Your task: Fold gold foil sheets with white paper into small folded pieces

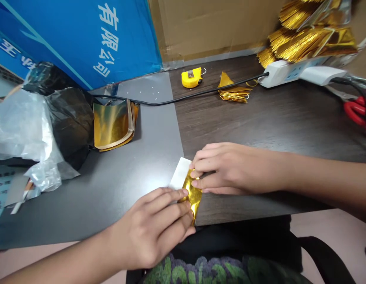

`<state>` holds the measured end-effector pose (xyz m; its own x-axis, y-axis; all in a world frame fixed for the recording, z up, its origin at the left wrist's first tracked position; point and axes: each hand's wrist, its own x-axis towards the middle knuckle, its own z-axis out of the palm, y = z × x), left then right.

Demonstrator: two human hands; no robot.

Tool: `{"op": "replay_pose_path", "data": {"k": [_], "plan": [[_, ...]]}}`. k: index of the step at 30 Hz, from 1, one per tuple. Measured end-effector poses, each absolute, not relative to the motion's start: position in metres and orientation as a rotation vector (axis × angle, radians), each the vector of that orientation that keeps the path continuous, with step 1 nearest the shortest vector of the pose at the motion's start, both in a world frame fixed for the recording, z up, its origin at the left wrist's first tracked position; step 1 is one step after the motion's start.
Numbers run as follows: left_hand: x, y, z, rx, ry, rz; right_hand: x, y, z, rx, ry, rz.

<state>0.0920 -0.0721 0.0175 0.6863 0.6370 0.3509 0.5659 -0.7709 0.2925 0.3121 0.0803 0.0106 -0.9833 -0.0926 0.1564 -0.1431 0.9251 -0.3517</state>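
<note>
A sheet of gold foil paper (193, 196) lies partly folded near the table's front edge, its white underside (180, 173) showing along the upper left. My left hand (162, 221) presses its fingers together onto the lower left of the gold part, thumb tucked by the near edge. On the upper right, my right hand (220, 169) has bent fingers holding the paper's edge down. The paper under the fingertips of both hands is hidden.
A stack of gold paper (110, 124) sits beside black and clear plastic bags (70, 126). Farther back are a yellow tape measure (191, 77), folded gold pieces (233, 92), a black cable (171, 101), a white power strip (280, 73), red-handled scissors (355, 112) and cardboard boxes (206, 27).
</note>
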Motion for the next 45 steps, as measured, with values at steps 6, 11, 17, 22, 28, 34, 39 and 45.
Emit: {"op": "replay_pose_path", "data": {"k": [6, 11, 17, 22, 28, 34, 39, 45], "plan": [[0.079, -0.056, 0.017, 2.610, 0.982, 0.630, 0.313, 0.085, 0.007, 0.074, -2.905, 0.449], [0.066, -0.039, 0.015, 2.491, 1.105, 0.614, 0.310, 0.085, 0.002, 0.038, -2.814, 0.631], [0.064, -0.034, 0.011, 2.517, 1.187, 0.542, 0.304, 0.080, -0.001, 0.117, -2.742, 0.852], [0.066, -0.035, 0.009, 2.530, 1.332, 0.485, 0.303, 0.079, 0.000, 0.081, -2.732, 0.880], [0.072, -0.034, 0.014, 2.455, 1.458, 0.435, 0.302, 0.078, 0.000, 0.113, -2.762, 0.790], [0.074, -0.032, 0.014, 2.370, 1.495, 0.430, 0.302, 0.077, -0.001, 0.145, -2.809, 0.727], [0.075, -0.034, 0.012, 2.343, 1.576, 0.445, 0.301, 0.076, 0.000, 0.155, -2.812, 0.702], [0.076, -0.034, 0.010, 2.368, 1.590, 0.480, 0.301, 0.076, 0.001, 0.156, -2.817, 0.702]]}}
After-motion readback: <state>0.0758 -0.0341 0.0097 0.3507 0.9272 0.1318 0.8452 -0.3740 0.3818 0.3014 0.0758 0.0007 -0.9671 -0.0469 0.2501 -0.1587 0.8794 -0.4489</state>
